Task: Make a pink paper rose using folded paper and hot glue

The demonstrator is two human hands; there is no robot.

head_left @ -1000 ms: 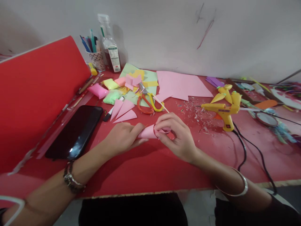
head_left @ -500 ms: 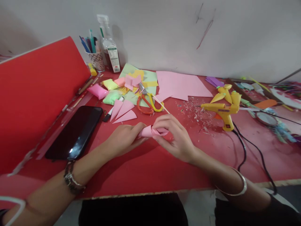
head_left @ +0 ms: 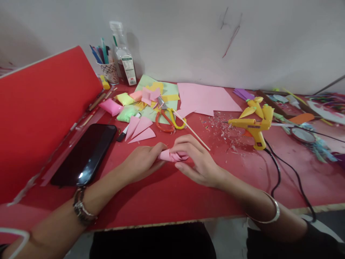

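A rolled pink paper piece (head_left: 174,155), with folded layers at its right end, is held above the red table near the middle. My left hand (head_left: 145,158) pinches its left end between thumb and fingers. Around the layered right end curve the fingers of my right hand (head_left: 195,160), with the thumb below and a little apart; the fingers touch the paper from above. Several pink paper wedges (head_left: 142,129) lie behind my left hand. A thin wooden stick (head_left: 195,135) rests on the table just beyond my right hand, beside scissors with orange and yellow handles (head_left: 172,122).
A black phone (head_left: 86,153) lies at the left, by a red board (head_left: 45,115). Pink sheets (head_left: 207,99), clay packets (head_left: 111,107), a pen cup (head_left: 109,72) and a bottle (head_left: 126,64) stand or lie behind. A yellow glue gun (head_left: 254,129) with black cable is at the right.
The right thumb and fingers have spread slightly and shifted on the pink roll, and its layered end shows more folds. More of the wooden stick is visible. The view has shifted a little.
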